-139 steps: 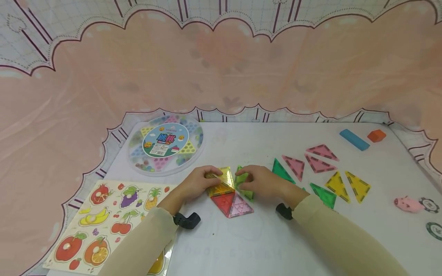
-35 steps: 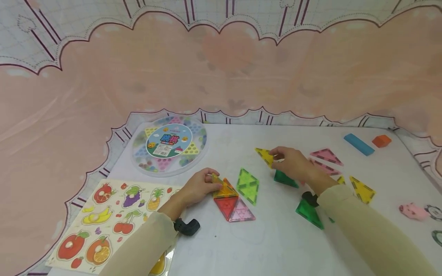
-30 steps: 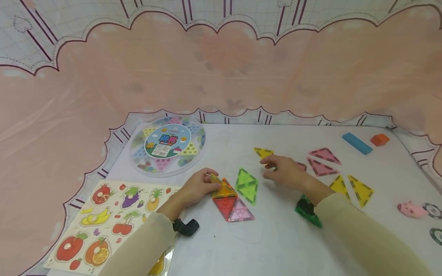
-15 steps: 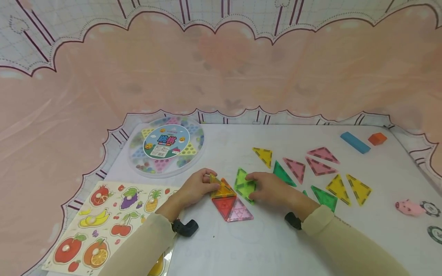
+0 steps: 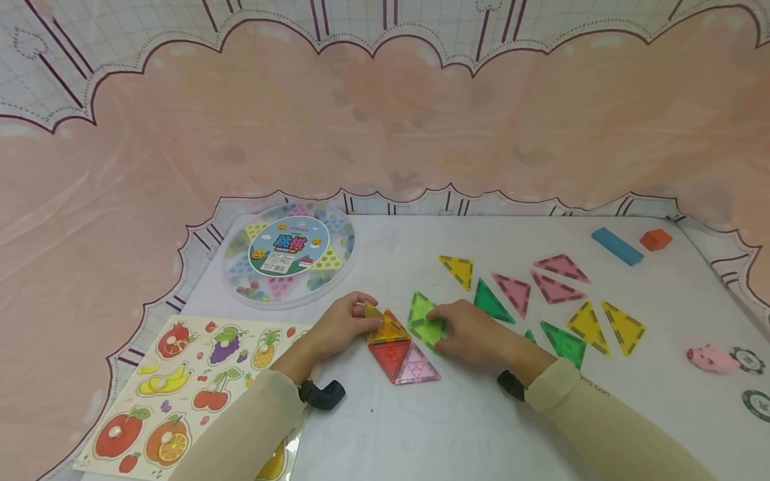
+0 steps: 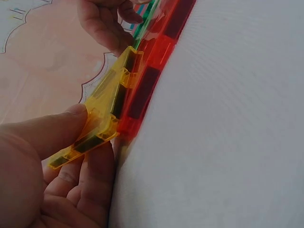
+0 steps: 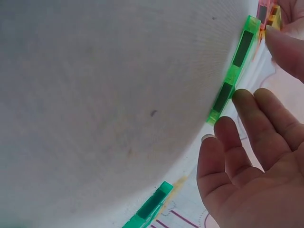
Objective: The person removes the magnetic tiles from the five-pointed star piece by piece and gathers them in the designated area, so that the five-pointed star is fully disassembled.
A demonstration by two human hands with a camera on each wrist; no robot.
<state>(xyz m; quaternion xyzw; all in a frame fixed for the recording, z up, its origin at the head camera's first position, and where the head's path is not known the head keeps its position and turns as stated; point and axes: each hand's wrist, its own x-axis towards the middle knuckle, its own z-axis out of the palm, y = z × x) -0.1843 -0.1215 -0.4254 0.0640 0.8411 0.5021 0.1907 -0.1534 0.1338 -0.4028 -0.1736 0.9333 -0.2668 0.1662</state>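
My left hand point(image 5: 341, 329) pinches a yellow triangular magnetic tile point(image 6: 102, 102) between thumb and fingers, tilted up off the table. Its lower edge meets a red triangular tile point(image 5: 390, 359), which lies flat beside a pale pink one point(image 5: 418, 367). An orange tile point(image 5: 394, 326) shows just behind the yellow one. To the right, my right hand point(image 5: 475, 334) holds a light green pair of triangular tiles point(image 5: 419, 312) joined as a diamond, lying flat. Thumb and fingers are at the diamond's sides; part of it is hidden under them.
Loose yellow point(image 5: 460, 272), dark green point(image 5: 493, 304) and pink point(image 5: 512, 292) triangles lie to the right. A round marble game box point(image 5: 289, 254) and a fruit puzzle board point(image 5: 201, 367) are on the left. Blue point(image 5: 617, 246) and orange blocks point(image 5: 656, 239) and a toy pig point(image 5: 712, 357) lie farther right.
My right hand has carried a yellow triangle to the back, let go of it there, and come down-left to the light green tiles. The left hand keeps its yellow tile in place.
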